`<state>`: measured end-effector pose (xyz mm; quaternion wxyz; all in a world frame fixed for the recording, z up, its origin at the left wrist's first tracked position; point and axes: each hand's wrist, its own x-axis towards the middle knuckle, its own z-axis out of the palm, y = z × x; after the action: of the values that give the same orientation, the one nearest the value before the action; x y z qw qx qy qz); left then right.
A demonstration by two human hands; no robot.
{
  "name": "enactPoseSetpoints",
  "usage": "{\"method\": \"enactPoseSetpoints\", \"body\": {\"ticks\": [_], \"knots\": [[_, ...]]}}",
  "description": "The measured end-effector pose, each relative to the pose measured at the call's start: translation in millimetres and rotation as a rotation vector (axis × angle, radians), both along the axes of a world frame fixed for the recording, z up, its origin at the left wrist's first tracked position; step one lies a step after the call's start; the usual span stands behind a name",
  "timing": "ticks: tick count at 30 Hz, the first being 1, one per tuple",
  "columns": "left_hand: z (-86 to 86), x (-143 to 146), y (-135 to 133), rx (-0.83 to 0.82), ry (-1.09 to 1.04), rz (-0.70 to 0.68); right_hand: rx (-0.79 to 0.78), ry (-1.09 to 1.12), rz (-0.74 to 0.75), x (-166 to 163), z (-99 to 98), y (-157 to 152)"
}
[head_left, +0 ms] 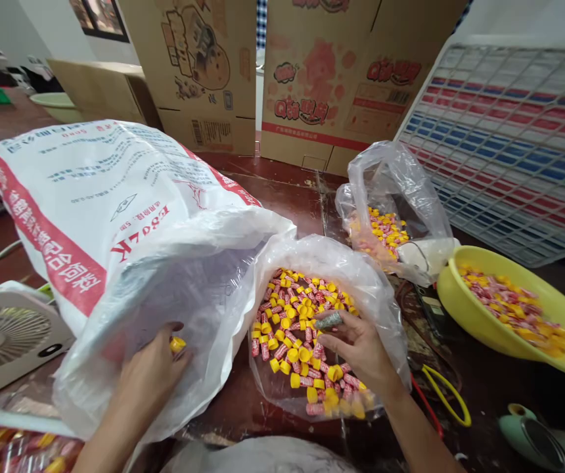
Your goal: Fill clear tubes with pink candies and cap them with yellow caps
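Observation:
My left hand (157,364) is inside the mouth of a large white woven sack (149,164) with red bands, which lies on its side. Its fingers are curled round a small yellow cap (177,343); whether a tube is attached is hidden. My right hand (356,341) hovers at the right side of an opened clear plastic bag (381,295), thumb and index finger apart. A grey-green wrap (328,320) appears to cover its index fingertip. Below it in the bag are many small red-and-white printed tubes (264,349) with yellow caps (304,354).
A second clear bag (401,177) of capped tubes stands behind, beside a yellow bowl (460,289) of them. A white wire rack (504,151) leans at right. Cardboard boxes (322,79) line the back. A white fan (11,335) sits left; a yellow loop (450,397) lies right.

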<state>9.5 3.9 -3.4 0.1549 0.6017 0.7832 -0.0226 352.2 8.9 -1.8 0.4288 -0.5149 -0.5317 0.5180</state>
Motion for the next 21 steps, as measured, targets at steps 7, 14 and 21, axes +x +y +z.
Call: {"method": "enactPoseSetpoints", "body": {"ticks": [7,14,21], "knots": [[-7.1,3.3,-19.4,-0.079,0.003,-0.124,0.099,-0.065,0.074,-40.2,10.0,3.5],[-7.2,-7.1,-23.6,-0.054,-0.039,-0.213,0.037,0.020,0.092,-52.6,17.5,-7.7],[17.4,12.4,-36.8,0.629,-0.633,-0.491,-0.019,0.270,-0.064,-68.5,17.5,-2.6]]}}
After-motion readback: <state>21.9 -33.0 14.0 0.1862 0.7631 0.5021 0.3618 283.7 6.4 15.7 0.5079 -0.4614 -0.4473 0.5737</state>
